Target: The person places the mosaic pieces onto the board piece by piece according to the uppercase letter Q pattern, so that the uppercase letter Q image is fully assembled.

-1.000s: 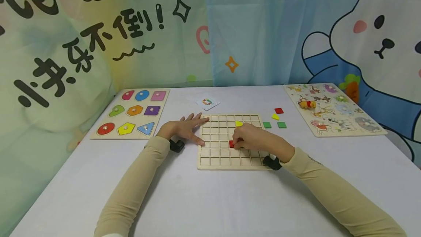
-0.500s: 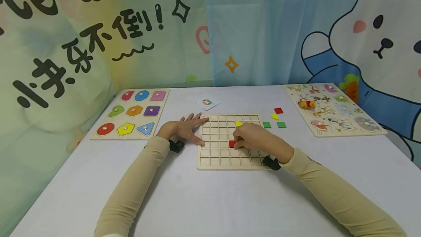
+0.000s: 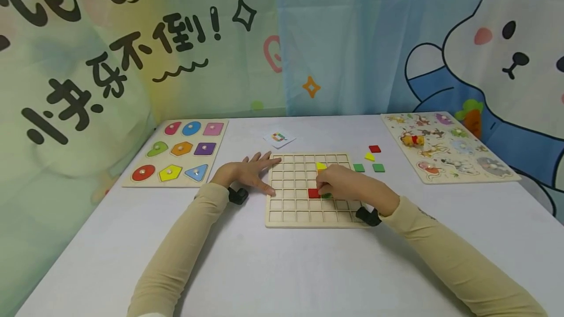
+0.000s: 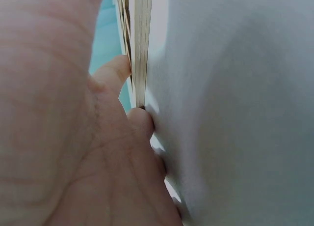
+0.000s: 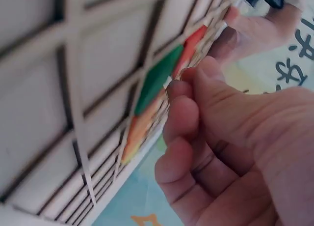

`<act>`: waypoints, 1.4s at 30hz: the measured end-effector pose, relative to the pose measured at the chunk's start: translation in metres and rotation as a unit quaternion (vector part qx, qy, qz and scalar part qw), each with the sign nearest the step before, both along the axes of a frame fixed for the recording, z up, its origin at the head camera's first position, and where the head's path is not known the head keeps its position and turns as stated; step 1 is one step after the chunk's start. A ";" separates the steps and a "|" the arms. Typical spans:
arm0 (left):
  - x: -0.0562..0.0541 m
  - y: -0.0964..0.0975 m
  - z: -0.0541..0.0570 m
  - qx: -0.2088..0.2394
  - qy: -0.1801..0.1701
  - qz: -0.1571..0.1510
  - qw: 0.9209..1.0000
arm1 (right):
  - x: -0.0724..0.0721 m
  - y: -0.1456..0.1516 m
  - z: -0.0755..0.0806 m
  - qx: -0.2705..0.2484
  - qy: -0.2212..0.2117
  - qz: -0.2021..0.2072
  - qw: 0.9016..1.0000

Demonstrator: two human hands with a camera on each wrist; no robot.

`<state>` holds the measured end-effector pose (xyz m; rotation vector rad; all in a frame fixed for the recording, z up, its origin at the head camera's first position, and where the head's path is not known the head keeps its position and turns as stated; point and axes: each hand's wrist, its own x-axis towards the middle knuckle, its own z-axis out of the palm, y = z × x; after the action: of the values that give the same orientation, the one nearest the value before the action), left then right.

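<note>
A wooden grid board [image 3: 286,204] lies on the table between my hands. My left hand [image 3: 247,172] has its fingers spread, thumb and fingertips touching the board's left edge. Over the board's middle, my right hand [image 3: 343,181] has curled fingers; thumb and index tips meet beside a red tile [image 3: 314,193] and a green tile [image 3: 326,195], both set in grid cells. I see no piece between those fingertips. In the right wrist view, an orange tile [image 5: 139,125] and a yellow tile [image 5: 127,155] lie past the green one. The right hand hides part of the grid in the head view.
Right of the board lie a loose red tile [image 3: 375,148], a yellow piece [image 3: 369,157] and two green tiles [image 3: 378,168]. A pattern card [image 3: 279,139] lies behind the board. A shape puzzle [image 3: 154,156] stands left, an animal puzzle [image 3: 449,148] right.
My right hand has shifted slightly right, so more of the red tile and part of the green tile now show. The left hand has stayed in place.
</note>
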<state>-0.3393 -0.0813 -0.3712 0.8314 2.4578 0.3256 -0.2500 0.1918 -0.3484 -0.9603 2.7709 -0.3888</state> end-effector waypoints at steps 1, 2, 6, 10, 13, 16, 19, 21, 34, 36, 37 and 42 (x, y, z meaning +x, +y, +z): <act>0.000 0.000 0.000 0.001 -0.001 -0.001 1.000 | -0.001 0.003 0.001 -0.007 0.003 0.006 1.000; 0.000 0.001 0.000 0.000 0.000 -0.003 1.000 | -0.002 0.006 0.003 -0.012 0.006 0.007 1.000; -0.001 0.002 0.001 -0.006 0.001 -0.005 1.000 | -0.004 0.022 0.013 -0.031 0.022 0.006 0.999; -0.001 0.003 0.001 -0.011 -0.001 -0.002 1.000 | -0.005 0.038 0.025 -0.015 0.002 -0.025 1.000; 0.000 0.003 0.001 -0.013 -0.003 0.002 1.000 | -0.005 0.050 0.034 0.015 -0.034 -0.052 0.998; 0.000 0.002 0.001 -0.012 -0.005 0.005 1.000 | -0.006 0.059 0.040 0.048 -0.071 -0.078 0.993; 0.000 0.000 0.000 -0.011 -0.006 0.003 1.000 | -0.008 0.063 0.041 0.073 -0.098 -0.099 0.987; 0.000 -0.001 0.000 -0.008 -0.006 0.001 1.000 | -0.009 0.064 0.041 0.085 -0.114 -0.110 0.984; 0.001 0.000 0.002 -0.008 -0.006 -0.005 1.000 | -0.008 0.064 0.030 0.127 -0.152 -0.131 0.971; 0.001 0.000 0.002 -0.007 -0.006 -0.005 1.000 | -0.009 0.063 0.028 0.127 -0.154 -0.139 0.970; 0.001 0.000 0.002 -0.007 -0.007 -0.004 1.000 | -0.009 0.063 0.027 0.127 -0.155 -0.142 0.969; 0.001 0.000 0.002 -0.003 -0.007 -0.003 1.000 | -0.008 0.060 0.026 0.125 -0.165 -0.148 0.967</act>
<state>-0.3383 -0.0813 -0.3696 0.8309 2.4418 0.3201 -0.2579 0.2520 -0.3224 -0.3824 2.5713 -0.2091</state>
